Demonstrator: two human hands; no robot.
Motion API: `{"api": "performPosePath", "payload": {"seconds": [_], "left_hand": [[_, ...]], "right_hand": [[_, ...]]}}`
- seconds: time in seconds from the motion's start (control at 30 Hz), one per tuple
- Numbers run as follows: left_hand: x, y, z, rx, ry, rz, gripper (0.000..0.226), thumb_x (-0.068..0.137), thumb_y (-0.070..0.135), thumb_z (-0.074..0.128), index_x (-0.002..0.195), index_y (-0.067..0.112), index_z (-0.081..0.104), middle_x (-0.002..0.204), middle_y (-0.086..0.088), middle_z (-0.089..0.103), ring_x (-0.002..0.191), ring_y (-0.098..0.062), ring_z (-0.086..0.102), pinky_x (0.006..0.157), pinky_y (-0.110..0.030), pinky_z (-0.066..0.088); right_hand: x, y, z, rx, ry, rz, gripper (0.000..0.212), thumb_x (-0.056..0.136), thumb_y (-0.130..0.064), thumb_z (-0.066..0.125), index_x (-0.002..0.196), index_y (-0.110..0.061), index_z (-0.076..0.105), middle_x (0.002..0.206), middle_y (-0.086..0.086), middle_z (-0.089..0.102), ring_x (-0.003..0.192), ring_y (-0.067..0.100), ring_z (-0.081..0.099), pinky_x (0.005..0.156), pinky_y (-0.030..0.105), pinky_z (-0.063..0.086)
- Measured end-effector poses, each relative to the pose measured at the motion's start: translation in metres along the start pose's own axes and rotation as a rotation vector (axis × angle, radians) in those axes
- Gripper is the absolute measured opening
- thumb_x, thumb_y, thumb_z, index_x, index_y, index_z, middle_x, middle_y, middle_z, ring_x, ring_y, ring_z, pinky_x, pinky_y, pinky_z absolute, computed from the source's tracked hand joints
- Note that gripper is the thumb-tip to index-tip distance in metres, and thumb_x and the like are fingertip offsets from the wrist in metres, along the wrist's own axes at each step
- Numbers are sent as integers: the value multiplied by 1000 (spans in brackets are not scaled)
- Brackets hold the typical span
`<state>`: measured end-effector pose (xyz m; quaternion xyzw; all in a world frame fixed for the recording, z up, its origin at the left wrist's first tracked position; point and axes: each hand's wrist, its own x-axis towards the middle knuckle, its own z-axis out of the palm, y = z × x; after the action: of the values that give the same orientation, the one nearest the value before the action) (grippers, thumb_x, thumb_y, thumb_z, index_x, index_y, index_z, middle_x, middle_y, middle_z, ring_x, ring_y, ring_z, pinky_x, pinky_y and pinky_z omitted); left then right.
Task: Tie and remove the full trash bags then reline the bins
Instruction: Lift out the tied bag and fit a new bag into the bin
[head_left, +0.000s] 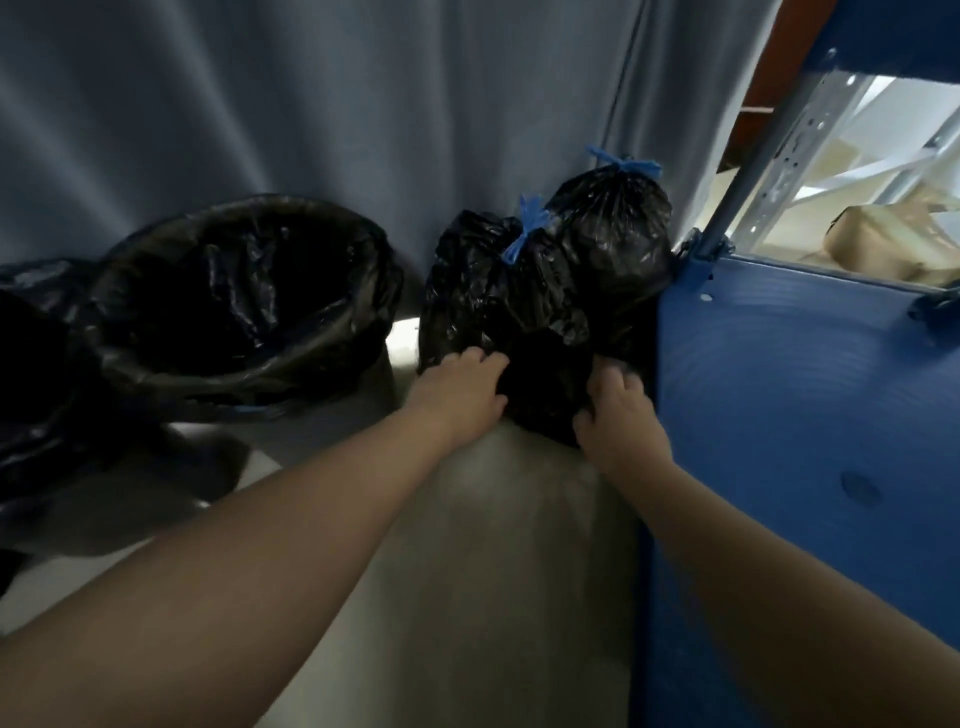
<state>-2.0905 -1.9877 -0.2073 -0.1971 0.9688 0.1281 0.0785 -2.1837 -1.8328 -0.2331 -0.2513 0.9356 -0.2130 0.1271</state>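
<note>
Two full black trash bags stand on the floor against a grey curtain. The nearer bag (483, 291) and the farther bag (615, 234) are each tied at the top with blue drawstrings. My left hand (462, 389) presses on the lower left side of the nearer bag, fingers spread. My right hand (613, 415) grips black plastic at the lower right of that bag, fingers curled into it. A round bin (239, 291) lined with a black bag stands open at the left.
A blue panel (805, 441) of a metal shelf rack stands close on the right, touching the farther bag. More black plastic (31, 364) lies at the far left edge. The grey curtain (363, 104) hangs behind everything. Pale floor (493, 571) shows below my arms.
</note>
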Motion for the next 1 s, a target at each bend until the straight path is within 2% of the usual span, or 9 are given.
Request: {"api": "performPosePath", "payload": {"seconds": [0.27,0.33,0.43,0.53,0.67,0.77,0.87,0.93,1.0], "left_hand": [[-188,-70,-13,99,42,74,40,94,33,43,130,17,46,126,-6,49,115,-28,47,93,-40,43],[-242,-101,-25,118,33,-20,38,94,33,43,129,19,47,127,-4,50,117,-25,48,95,-38,42],[-319,-142,-40,134,47,-186,37,95,34,43,130,22,47,130,-2,49,118,-24,46,96,-37,41],[-379,-172,-47,208,104,-342,40,95,35,42,132,22,44,135,-2,45,122,-23,42,101,-36,37],[-451,-203,-43,294,109,-580,51,90,40,48,136,23,37,143,-4,34,130,-26,33,103,-40,33],[-508,-235,-26,183,-7,-890,92,75,62,61,146,28,14,153,-11,13,139,-35,18,109,-52,26],[-546,-257,-1,-33,-222,-1133,122,62,64,72,146,36,-13,156,-13,-11,142,-40,7,108,-57,27],[-552,-259,17,-148,-286,-1169,121,67,56,74,146,36,-16,156,-13,-8,139,-40,17,106,-55,33],[-548,-256,32,-123,-175,-1097,97,81,39,68,149,28,0,149,-15,18,128,-39,37,98,-50,42]], "right_hand": [[-101,-105,54,-162,-286,-405,32,91,-22,51,122,-17,49,124,7,51,117,27,48,90,34,42],[-120,-148,56,-168,-349,-511,12,91,-23,48,100,-20,56,104,3,59,103,26,55,81,30,43],[-163,-212,60,-202,-437,-720,29,89,-33,31,67,-18,43,69,-2,49,76,20,51,65,29,36],[-207,-265,67,-174,-517,-860,23,94,-22,39,85,-8,56,87,8,62,84,24,57,75,37,47],[-266,-323,83,-209,-630,-961,22,93,-24,45,98,-10,62,100,5,64,96,21,58,79,29,46],[-304,-349,100,-239,-666,-981,20,90,-27,49,99,-15,63,106,5,63,103,24,57,90,36,48],[-336,-353,121,-207,-696,-951,19,91,-25,51,105,-15,60,107,4,61,101,23,56,84,30,46],[-351,-345,139,-179,-731,-914,19,91,-24,51,107,-16,58,108,3,60,101,21,57,81,29,45],[-362,-332,155,-165,-751,-887,21,90,-23,51,109,-17,56,111,3,60,103,21,57,85,31,46]]}}
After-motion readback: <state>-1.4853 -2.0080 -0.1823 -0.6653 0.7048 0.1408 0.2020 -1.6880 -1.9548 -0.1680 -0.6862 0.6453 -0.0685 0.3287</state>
